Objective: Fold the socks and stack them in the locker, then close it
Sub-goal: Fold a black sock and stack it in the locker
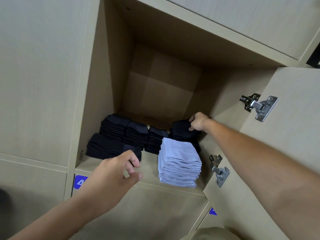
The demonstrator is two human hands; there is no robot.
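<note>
reaching deep into the open locker point(173, 185), the right hand point(198, 121) curls its fingers over a folded black sock point(183, 129) at the top of the back-right stack point(186, 137), at about 2 o'clock on the shelf; the grip looks like a placing or squaring hold, likely chosen so the fold does not spring apart as it settles. four other black stacks fill the left and rear of the shelf, from 9 to 12 o'clock, packed side by side, which seems meant to keep the piles from toppling and to save room. the light grey stack point(180, 163) stands at the front, near 4 o'clock, just beside the dark pile being tended, colours kept apart. the left hand point(117, 172) hovers at the shelf's front edge near 7 o'clock, fingers loosely bent and holding nothing, thumb out, close to the front-left black stack point(107, 146) but i cannot tell whether it touches. the right forearm runs straight in from 4 o'clock, past the door point(285, 135), which hangs wide open on its hinges point(259, 105) at 3 o'clock. closing it is not yet done.
</note>
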